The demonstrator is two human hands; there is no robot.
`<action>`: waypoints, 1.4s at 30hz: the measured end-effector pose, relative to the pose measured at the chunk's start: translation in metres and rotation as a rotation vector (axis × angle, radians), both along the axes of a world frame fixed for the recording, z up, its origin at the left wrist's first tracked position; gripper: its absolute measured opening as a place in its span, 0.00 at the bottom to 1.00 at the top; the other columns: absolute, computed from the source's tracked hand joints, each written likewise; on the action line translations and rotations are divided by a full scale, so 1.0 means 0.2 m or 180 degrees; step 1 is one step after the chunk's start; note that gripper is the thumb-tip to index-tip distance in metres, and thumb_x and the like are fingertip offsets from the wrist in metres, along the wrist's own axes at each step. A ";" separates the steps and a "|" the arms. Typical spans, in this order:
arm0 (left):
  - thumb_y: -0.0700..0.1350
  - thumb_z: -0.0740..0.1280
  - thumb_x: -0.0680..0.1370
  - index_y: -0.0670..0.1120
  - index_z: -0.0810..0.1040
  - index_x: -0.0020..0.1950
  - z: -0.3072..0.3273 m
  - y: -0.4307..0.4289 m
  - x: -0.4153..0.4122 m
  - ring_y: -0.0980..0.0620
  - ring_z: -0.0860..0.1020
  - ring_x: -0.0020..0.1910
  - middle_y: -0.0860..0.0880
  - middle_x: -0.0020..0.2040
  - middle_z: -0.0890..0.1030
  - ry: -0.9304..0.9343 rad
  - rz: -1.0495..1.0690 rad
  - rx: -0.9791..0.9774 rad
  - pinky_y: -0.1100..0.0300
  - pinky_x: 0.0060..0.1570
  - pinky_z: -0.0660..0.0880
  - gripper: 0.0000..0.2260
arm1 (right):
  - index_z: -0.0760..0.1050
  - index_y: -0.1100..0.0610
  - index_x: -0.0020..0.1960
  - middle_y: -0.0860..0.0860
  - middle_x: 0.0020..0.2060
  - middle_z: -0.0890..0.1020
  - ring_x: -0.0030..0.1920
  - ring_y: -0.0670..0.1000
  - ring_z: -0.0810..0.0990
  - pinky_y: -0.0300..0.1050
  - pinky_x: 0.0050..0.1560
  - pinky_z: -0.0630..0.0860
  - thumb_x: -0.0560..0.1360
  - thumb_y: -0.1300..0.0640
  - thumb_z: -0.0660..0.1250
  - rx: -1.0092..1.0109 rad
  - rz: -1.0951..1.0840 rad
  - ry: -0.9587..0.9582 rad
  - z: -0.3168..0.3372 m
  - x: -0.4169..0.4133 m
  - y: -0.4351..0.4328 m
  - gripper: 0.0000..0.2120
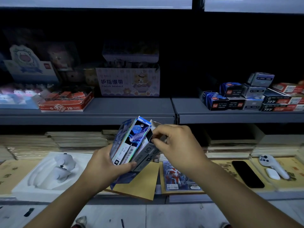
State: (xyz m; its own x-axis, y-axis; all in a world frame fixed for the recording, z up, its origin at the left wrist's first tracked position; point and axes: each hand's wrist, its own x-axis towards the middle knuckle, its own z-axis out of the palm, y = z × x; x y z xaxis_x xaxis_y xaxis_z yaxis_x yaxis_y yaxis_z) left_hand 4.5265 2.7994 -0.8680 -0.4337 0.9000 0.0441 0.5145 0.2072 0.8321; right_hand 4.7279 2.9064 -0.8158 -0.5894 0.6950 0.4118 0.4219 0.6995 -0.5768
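The left hand grips a fan of slim boxes from below. Its thumb lies across their lower fronts and its fingers curl round behind. The blue box stands tilted just above that thumb, top end up and away from the person. The grey box leans against it on the side toward the right hand. Another bluish box sits behind the blue one, on the far side from the thumb; how the fingers meet it is hidden.

The right hand's thumb and forefinger pinch the open top end of the grey box, and the other fingers are curled loosely behind. A pale flap sticks up just above those fingertips.

Beyond the fingers runs a grey shelf. A bandage box stands on it straight ahead, with a red tray out past the left hand and stacked small boxes out past the right. Under the left palm lies a brown envelope, not touching the hand. A white tray lies well left of the left wrist. A black phone lies well right of the right forearm.
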 end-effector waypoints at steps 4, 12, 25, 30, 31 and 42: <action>0.52 0.83 0.66 0.52 0.82 0.51 -0.01 0.00 -0.01 0.56 0.85 0.42 0.57 0.43 0.87 0.0015 0.0008 -0.0048 0.47 0.44 0.84 0.18 | 0.86 0.50 0.47 0.43 0.42 0.81 0.43 0.48 0.80 0.54 0.45 0.80 0.77 0.59 0.71 0.0109 0.0076 -0.0242 -0.01 0.00 0.03 0.06; 0.50 0.83 0.66 0.52 0.81 0.50 -0.01 0.00 -0.01 0.58 0.85 0.41 0.58 0.43 0.86 0.0026 -0.0025 -0.0119 0.51 0.42 0.85 0.17 | 0.82 0.49 0.50 0.43 0.43 0.78 0.39 0.44 0.76 0.47 0.42 0.76 0.79 0.56 0.67 0.0294 -0.0065 0.0320 0.01 0.02 0.00 0.05; 0.51 0.83 0.65 0.54 0.81 0.49 -0.02 0.01 0.02 0.53 0.85 0.38 0.54 0.42 0.86 0.0117 -0.0144 -0.0145 0.49 0.34 0.84 0.17 | 0.77 0.49 0.50 0.42 0.46 0.73 0.38 0.47 0.76 0.50 0.39 0.77 0.78 0.51 0.72 0.0542 0.0112 0.0424 0.01 -0.02 -0.06 0.05; 0.51 0.83 0.65 0.53 0.81 0.50 -0.03 0.02 0.02 0.57 0.85 0.39 0.56 0.42 0.86 0.0111 -0.0206 -0.0112 0.57 0.36 0.82 0.18 | 0.77 0.50 0.48 0.42 0.44 0.70 0.37 0.49 0.74 0.51 0.39 0.75 0.78 0.47 0.71 0.0541 0.0029 0.0139 -0.01 -0.04 -0.07 0.07; 0.51 0.83 0.65 0.53 0.81 0.50 -0.03 0.02 0.02 0.57 0.85 0.40 0.57 0.43 0.86 0.0099 -0.0218 -0.0108 0.59 0.36 0.82 0.18 | 0.78 0.50 0.47 0.43 0.44 0.70 0.38 0.49 0.74 0.50 0.40 0.76 0.78 0.47 0.71 0.0469 -0.0001 0.0143 -0.01 -0.04 -0.06 0.07; 0.59 0.79 0.62 0.61 0.81 0.47 -0.01 -0.01 -0.03 0.50 0.85 0.39 0.52 0.41 0.86 -0.0088 -0.0052 -0.0010 0.46 0.43 0.83 0.17 | 0.69 0.59 0.60 0.53 0.35 0.86 0.38 0.63 0.87 0.58 0.44 0.84 0.85 0.59 0.61 -0.1997 0.0082 0.2519 0.14 0.00 -0.01 0.05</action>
State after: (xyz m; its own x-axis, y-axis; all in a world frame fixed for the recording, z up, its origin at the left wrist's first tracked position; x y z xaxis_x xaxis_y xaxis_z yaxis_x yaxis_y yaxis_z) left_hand 4.5198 2.7973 -0.8692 -0.4199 0.9071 0.0294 0.4946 0.2015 0.8454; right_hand 4.7276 2.9048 -0.7869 -0.3231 0.9112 0.2554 -0.2524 0.1771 -0.9513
